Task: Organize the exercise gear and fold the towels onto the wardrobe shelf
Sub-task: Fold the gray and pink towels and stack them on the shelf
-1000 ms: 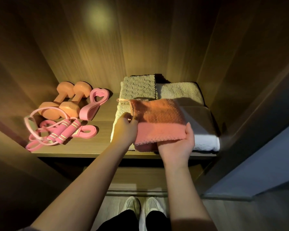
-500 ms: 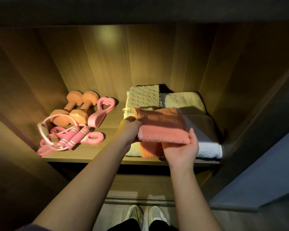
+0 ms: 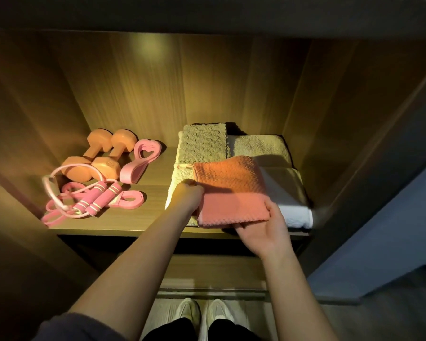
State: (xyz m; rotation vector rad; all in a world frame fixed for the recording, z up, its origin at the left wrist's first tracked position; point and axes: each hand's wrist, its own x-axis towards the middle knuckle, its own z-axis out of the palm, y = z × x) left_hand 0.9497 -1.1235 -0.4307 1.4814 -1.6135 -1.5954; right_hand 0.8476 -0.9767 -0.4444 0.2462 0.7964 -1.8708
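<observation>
Orange towel [image 3: 229, 190] folded double on top of towel stack [image 3: 202, 143], right half of wardrobe shelf [image 3: 153, 217].
Left hand [image 3: 188, 193] at its left edge, grip clamped on the upper layer; right hand [image 3: 263, 227] at the near right corner, thumb above, fingers beneath, grip clamped on the cloth. White towel [image 3: 295, 212] just to the right. Well apart on the left: orange dumbbells [image 3: 101, 156], pink jump rope [image 3: 94, 198], pink band [image 3: 130, 200], heart-shaped pink ring [image 3: 143, 161].
</observation>
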